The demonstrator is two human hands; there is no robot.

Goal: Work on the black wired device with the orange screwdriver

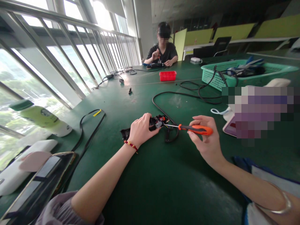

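Near the middle of the green table, my left hand [141, 129] grips a black device housing [153, 123] whose inner parts and small wires show at its right end. An orange and black screwdriver [198, 129] is held between the thumb and fingers of my right hand [207, 140]. Its thin shaft points left, with the tip at the wires and grey part beside my left fingertips. Whether the tip touches a screw is too small to tell. A black cable [159, 107] runs from behind the housing toward the right.
A red tray [167, 76] and a small black part [130, 91] lie farther back. At the right are a green basket [213, 78] of tools and a phone [229, 127]. A bottle [44, 118] and another phone [39, 184] lie left. A person [164, 51] works opposite.
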